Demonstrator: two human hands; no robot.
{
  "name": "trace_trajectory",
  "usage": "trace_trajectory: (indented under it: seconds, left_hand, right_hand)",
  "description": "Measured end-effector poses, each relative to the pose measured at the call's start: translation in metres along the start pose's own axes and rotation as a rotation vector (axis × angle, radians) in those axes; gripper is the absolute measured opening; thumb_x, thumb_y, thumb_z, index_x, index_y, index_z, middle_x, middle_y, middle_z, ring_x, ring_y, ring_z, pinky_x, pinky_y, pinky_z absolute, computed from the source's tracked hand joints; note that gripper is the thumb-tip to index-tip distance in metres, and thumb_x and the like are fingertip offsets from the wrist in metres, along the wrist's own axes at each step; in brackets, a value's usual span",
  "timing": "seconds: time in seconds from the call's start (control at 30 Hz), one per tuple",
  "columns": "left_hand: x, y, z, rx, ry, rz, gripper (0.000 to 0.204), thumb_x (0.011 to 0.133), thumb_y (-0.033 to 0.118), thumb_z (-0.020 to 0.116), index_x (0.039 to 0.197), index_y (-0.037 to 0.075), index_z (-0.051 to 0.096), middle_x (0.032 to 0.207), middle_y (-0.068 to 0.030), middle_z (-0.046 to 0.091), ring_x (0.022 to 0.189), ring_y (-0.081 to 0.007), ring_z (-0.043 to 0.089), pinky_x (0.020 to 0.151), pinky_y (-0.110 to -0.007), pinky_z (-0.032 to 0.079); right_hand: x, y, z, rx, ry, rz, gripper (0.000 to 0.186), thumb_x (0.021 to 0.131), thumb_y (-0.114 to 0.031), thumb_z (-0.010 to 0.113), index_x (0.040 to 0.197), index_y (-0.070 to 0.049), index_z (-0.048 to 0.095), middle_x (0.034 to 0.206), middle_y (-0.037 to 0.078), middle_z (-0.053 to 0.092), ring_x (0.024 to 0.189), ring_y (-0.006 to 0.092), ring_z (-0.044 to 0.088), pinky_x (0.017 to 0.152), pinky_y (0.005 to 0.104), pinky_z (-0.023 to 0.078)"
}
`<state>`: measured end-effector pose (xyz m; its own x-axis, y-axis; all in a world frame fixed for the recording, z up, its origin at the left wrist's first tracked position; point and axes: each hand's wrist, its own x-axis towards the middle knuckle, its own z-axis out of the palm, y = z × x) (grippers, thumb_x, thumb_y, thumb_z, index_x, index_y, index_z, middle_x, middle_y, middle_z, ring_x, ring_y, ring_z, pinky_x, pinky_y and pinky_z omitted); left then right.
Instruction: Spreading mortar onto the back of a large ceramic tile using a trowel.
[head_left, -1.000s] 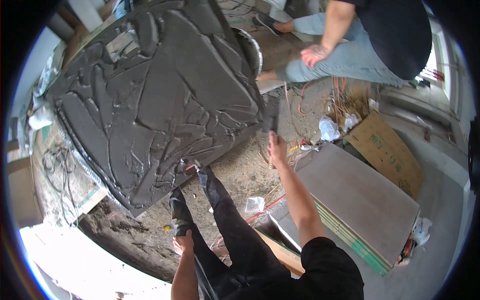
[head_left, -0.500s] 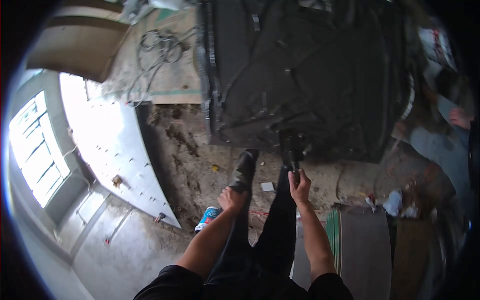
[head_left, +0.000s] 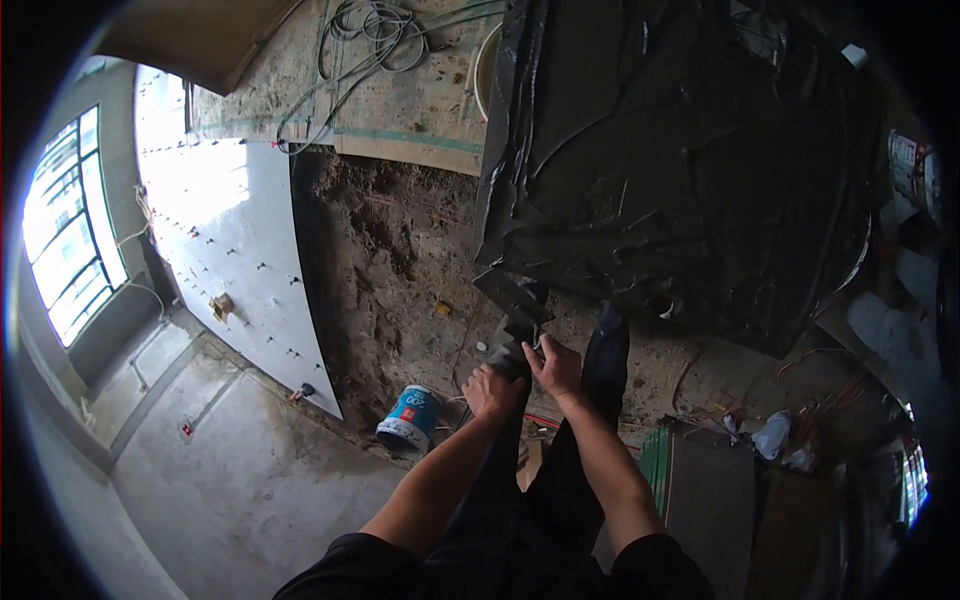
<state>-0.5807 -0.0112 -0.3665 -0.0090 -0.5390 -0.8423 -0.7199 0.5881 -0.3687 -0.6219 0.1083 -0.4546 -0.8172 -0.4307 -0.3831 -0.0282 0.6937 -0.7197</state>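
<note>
My right hand (head_left: 555, 368) is closed on the handle of a flat dark trowel (head_left: 508, 300), its blade just off the near left corner of a large slab (head_left: 670, 170) coated in ridged dark grey paste. Close beside it, my left hand (head_left: 490, 395) has its fingers curled over something dark at my left leg, too hidden to make out. My dark trouser legs reach toward the slab's near edge. A blue-and-white bucket (head_left: 406, 420) stands left of my legs on the dirty ground.
A white panel (head_left: 240, 280) with small fittings lies on the left, beside a window (head_left: 70, 220). Coiled cable (head_left: 365, 45) rests on a worn board (head_left: 400, 150). Stacked grey boards (head_left: 710, 490) and crumpled plastic (head_left: 772, 435) are at lower right; a round container rim (head_left: 484, 75) shows behind the slab.
The view has swung left. My right hand with the trowel has come in from the right to beside my left hand. The co-worker is mostly out of clear view.
</note>
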Motion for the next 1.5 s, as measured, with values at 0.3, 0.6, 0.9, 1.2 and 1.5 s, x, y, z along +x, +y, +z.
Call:
trace_trajectory:
  seconds: [0.3,0.6,0.9,1.2,1.5]
  left_hand:
    - [0.005,-0.006,0.003,-0.108,-0.028,0.036,0.078,0.076,0.055,0.079,0.125,-0.002,0.059,0.124,-0.0192,0.065,0.121,-0.0352,0.061,0.103,-0.045,0.047]
    - [0.01,-0.037,0.01,-0.171,-0.02,-0.028,0.074,0.075,0.056,0.079,0.12,0.0,0.061,0.121,-0.0172,0.066,0.118,-0.0329,0.062,0.101,-0.044,0.046]
    - [0.011,-0.009,-0.01,-0.234,-0.014,0.052,0.073,0.076,0.055,0.079,0.122,0.0,0.061,0.123,-0.0176,0.066,0.118,-0.0337,0.062,0.102,-0.045,0.044]
    - [0.03,-0.032,0.008,-0.219,-0.033,-0.013,0.076,0.076,0.059,0.078,0.124,0.002,0.06,0.125,-0.0188,0.065,0.119,-0.0361,0.063,0.101,-0.047,0.049]
    - [0.021,-0.016,-0.007,-0.146,-0.003,0.0,0.075,0.076,0.059,0.079,0.123,0.004,0.06,0.124,-0.0174,0.066,0.117,-0.0336,0.065,0.1,-0.047,0.05]
  right_hand:
    - [0.042,-0.014,-0.004,-0.194,-0.248,0.001,0.042,0.096,-0.05,0.061,0.087,-0.009,0.058,0.07,0.018,0.069,0.066,0.0408,0.069,0.057,0.0522,0.054]
    - [0.037,-0.076,-0.09,0.002,-0.355,0.139,0.044,0.097,-0.049,0.062,0.092,-0.006,0.057,0.075,0.023,0.068,0.074,0.0457,0.067,0.061,0.0538,0.05]
    - [0.084,-0.075,-0.043,-0.071,-0.395,0.103,0.046,0.098,-0.049,0.06,0.088,-0.004,0.056,0.072,0.026,0.065,0.077,0.0493,0.065,0.064,0.0562,0.049]
    - [0.076,-0.125,-0.185,0.273,-0.074,0.105,0.034,0.1,-0.038,0.065,0.106,-0.005,0.062,0.078,0.017,0.065,0.073,0.0322,0.069,0.062,0.0393,0.049]
    - [0.08,-0.1,-0.33,0.71,0.838,0.227,0.025,0.101,-0.022,0.065,0.083,-0.007,0.057,0.064,-0.001,0.06,0.054,0.0068,0.056,0.047,0.0236,0.041]
